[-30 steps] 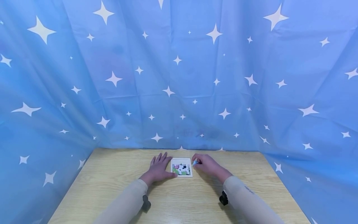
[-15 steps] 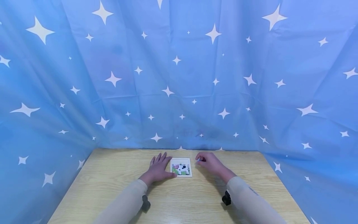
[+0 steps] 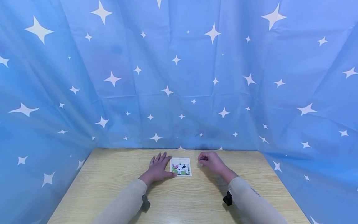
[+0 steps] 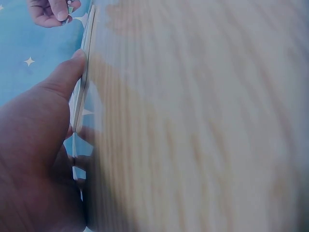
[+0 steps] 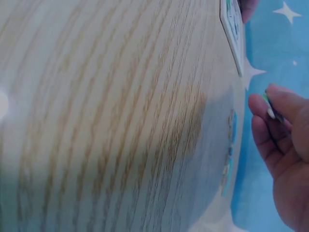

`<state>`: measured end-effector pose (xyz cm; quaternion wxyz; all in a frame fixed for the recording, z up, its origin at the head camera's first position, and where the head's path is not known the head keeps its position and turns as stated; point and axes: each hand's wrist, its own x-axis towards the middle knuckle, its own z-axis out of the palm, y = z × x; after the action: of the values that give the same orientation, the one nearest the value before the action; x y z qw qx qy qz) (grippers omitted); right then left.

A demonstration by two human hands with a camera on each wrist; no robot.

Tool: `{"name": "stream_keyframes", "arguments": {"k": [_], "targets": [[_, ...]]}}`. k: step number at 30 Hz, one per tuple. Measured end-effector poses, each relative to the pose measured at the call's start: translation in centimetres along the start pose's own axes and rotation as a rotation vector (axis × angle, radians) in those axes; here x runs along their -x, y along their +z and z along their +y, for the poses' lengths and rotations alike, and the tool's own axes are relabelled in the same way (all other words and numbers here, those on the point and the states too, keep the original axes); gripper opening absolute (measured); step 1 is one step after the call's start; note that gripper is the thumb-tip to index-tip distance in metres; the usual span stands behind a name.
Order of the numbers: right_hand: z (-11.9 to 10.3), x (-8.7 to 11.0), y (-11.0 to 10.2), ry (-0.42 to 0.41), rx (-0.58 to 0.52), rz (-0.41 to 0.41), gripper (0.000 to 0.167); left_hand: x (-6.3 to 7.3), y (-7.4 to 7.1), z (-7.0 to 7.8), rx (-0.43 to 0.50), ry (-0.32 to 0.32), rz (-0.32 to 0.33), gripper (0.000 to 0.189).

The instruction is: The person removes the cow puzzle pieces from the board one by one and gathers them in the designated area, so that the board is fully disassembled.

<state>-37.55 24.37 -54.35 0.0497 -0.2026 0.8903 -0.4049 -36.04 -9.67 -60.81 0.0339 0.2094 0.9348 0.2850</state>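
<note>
A square, white-rimmed puzzle board (image 3: 181,168) with a cow picture lies on the table, its upper strip plain white. My left hand (image 3: 159,169) rests at its left side, fingers spread; the thumb touches the lower left corner and the forefinger reaches the upper left one. Right of the board, just apart from it, my right hand (image 3: 211,162) pinches a small puzzle piece between thumb and forefinger. That puzzle piece (image 5: 271,113) shows white and green in the right wrist view; most of it is hidden by the fingers.
Flat loose pieces (image 5: 231,126) lie on the tabletop near my right hand in the right wrist view, bluish at the edges. The wood-grain table (image 3: 179,199) ends at a blue star-patterned curtain (image 3: 179,77) behind and at both sides.
My right hand has drawn away from the board to the right, and the light blue piece seen at its fingertips earlier no longer shows there. The left hand keeps its place.
</note>
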Motion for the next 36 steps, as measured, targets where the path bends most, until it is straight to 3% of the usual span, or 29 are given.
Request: {"name": "stream_keyframes", "arguments": {"k": [13,25,31,36], "targets": [[0.0,0.4,-0.3,-0.024,0.067,0.05,0.037,0.0,0.1,-0.1,0.004,0.008,0.011,0.106],[0.5,1.1,-1.5,0.035,0.059,0.112,0.039,0.6,-0.9,1.1,-0.001,-0.008,-0.005,0.103],[1.1,2.0,-2.6,0.043,0.08,0.111,0.039,0.1,-0.2,0.0,0.007,0.003,0.007,0.106],[1.6,2.7,-3.5,0.079,0.035,0.106,0.039,0.0,-0.1,-0.2,0.007,0.013,0.013,0.106]]}}
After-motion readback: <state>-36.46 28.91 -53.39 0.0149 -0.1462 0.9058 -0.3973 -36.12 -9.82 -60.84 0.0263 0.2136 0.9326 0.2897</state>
